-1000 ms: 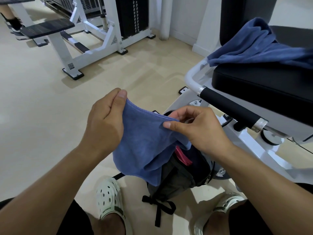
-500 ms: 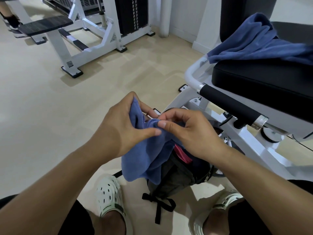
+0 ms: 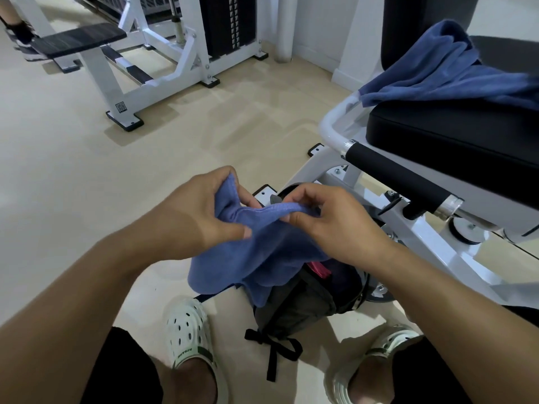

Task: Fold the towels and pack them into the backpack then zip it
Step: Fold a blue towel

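Above the backpack (image 3: 294, 304), left hand (image 3: 198, 217) and right hand (image 3: 335, 225) each pinch the towel (image 3: 262, 252); soft, limp: grip corners.

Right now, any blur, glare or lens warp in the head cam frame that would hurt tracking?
Head view: strong wide-angle bowing, the forearms balloon at the bottom corners. Left hand, right hand and the held towel are sharp; the second towel smears at the right edge. Soft, even light, faint floor sheen, no hard glare. The backpack sits in shadow, detail lost.
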`<state>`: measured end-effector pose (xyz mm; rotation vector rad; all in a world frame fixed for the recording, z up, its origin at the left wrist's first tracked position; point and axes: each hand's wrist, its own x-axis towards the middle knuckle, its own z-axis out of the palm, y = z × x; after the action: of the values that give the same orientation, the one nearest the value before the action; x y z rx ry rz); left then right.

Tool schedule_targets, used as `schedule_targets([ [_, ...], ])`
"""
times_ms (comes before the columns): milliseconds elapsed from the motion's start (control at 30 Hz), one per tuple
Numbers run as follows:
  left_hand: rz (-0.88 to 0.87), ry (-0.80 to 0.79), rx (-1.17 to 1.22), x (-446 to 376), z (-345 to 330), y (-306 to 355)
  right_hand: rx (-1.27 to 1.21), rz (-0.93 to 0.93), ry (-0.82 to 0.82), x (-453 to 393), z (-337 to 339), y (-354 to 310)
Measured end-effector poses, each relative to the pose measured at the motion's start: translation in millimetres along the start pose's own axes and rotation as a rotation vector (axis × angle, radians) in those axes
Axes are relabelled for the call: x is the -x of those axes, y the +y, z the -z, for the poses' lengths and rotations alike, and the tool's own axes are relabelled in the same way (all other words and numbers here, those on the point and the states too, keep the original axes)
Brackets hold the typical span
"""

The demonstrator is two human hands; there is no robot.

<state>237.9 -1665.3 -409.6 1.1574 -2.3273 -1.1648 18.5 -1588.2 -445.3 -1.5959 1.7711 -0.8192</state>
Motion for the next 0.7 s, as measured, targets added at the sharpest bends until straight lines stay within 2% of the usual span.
schedule_targets([
  [33,0.01,-0.055,-0.012,1.4,1.5,0.2,0.002,-0.009,0.005,-0.7,-0.1,0.9],
  [100,0.015,-0.068,-0.019,3.9,-2.9,2.2,-0.007,-0.012,0.01,0.7,-1.4,0.0],
  [300,0.03,0.162,-0.039,-1.6,-24.7,5.7,-0.088,0.075,0.001,9.9,-7.4,-13.8],
  [467,0.006,0.226,-0.061,-2.6,-10.1,4.8,0.127,-0.011,-0.121,3.4,8.2,-5.8],
  [600,0.054,0.289,-0.098,-6.0,-2.9,-5.5,0.308,-0.1,-0.11,0.2,14.7,2.4],
  [700,0.122,0.309,-0.127,-9.1,0.8,-14.2,0.248,-0.113,-0.017,-0.1,14.7,1.6],
])
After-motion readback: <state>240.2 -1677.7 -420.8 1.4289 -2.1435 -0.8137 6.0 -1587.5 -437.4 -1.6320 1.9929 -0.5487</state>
